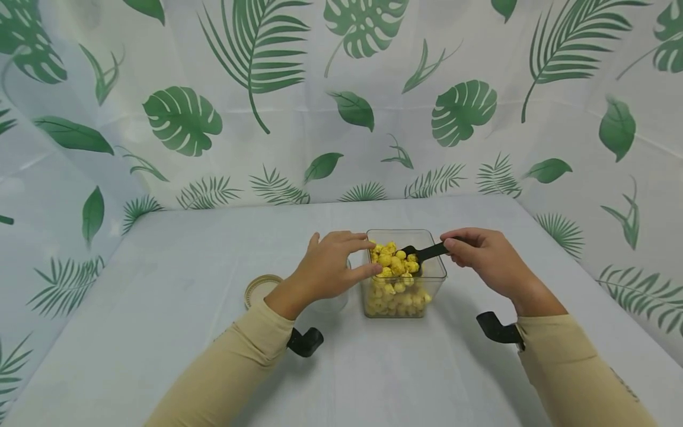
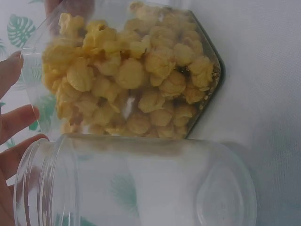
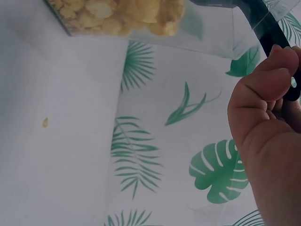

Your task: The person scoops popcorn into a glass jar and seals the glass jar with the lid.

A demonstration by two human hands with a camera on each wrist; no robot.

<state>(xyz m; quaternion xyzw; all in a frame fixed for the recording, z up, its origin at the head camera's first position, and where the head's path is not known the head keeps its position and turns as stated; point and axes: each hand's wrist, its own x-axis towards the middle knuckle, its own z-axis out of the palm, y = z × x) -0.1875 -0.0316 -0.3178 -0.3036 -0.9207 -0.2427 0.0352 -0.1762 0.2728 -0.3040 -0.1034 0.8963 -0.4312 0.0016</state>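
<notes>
A clear square-mouthed box [image 1: 421, 239] of yellow popcorn [image 1: 393, 263] stands upright on the table. My right hand [image 1: 490, 260] pinches the handle of a black spoon [image 1: 433, 251] at the box's right side. The spoon slopes down to the left into the box, its end partly hidden among the popcorn. My left hand [image 1: 332, 268] has its fingers extended, with fingertips right at the box's left rim. Below that hand stands a clear, see-through jar [image 2: 141, 183] with a threaded, uncovered mouth, beside the box; the hand and forearm partly cover it in the head view.
A round gold-rimmed lid [image 1: 248, 289] lies on the white table [image 1: 176, 284], left of the jar and partly behind the left wrist. One small yellowish crumb [image 3: 45, 122] shows in the right wrist view. A leaf-printed cloth [image 1: 395, 124] rises behind the table and at both sides.
</notes>
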